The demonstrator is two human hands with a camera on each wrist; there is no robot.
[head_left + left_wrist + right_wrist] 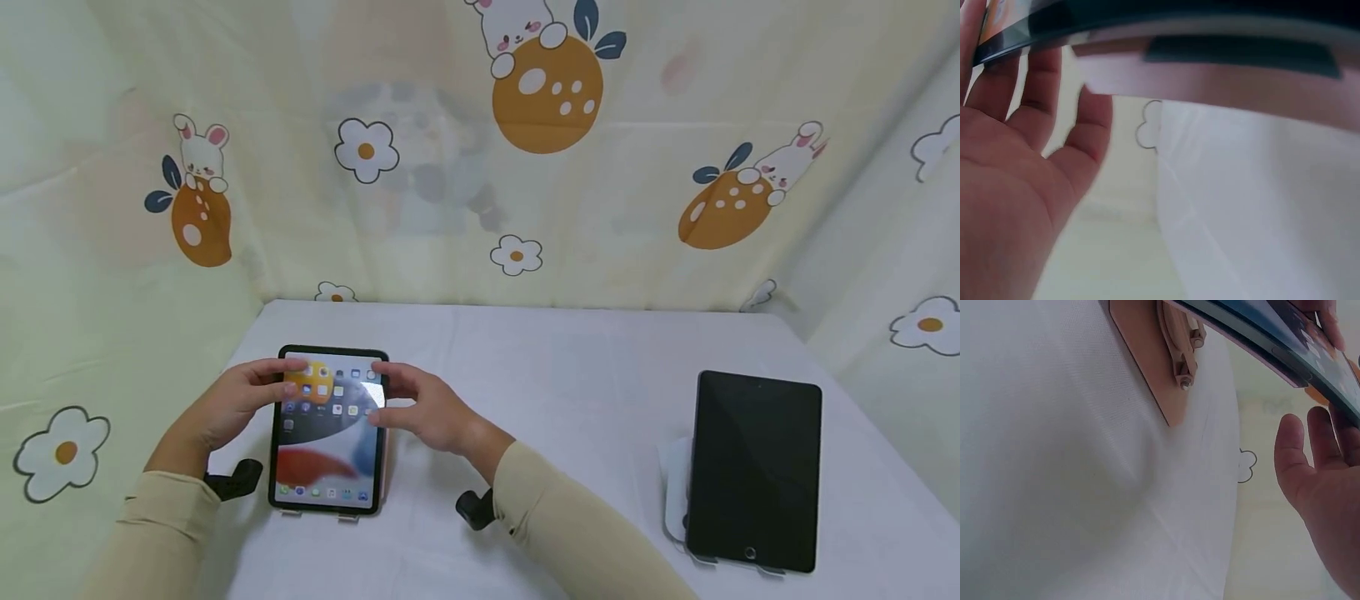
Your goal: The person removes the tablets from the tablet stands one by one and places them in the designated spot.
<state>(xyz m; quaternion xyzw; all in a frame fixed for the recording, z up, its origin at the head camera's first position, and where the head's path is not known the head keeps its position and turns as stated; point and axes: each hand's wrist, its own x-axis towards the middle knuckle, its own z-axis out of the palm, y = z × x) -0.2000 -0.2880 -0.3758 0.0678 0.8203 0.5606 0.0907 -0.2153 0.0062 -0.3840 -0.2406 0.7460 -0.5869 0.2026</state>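
A tablet (330,450) with a lit home screen of app icons leans on a pinkish metal stand (1141,350) with a hinge. My left hand (228,406) grips its left edge near the upper corner. The thumb lies over the screen side, and in the left wrist view several fingers reach behind the tablet (1041,28). On the opposite edge my right hand (429,412) holds the tablet, thumb over the front. Several fingers (1319,434) of that hand show behind the edge in the right wrist view. Fingertips behind the tablet are partly hidden.
A second tablet (753,471), its screen dark, leans on a pale stand (675,483) at the table's right. White cloth covers the table (540,375). Patterned curtains (435,192) hang behind and at both sides. A black wrist camera (476,508) sticks out below the right wrist.
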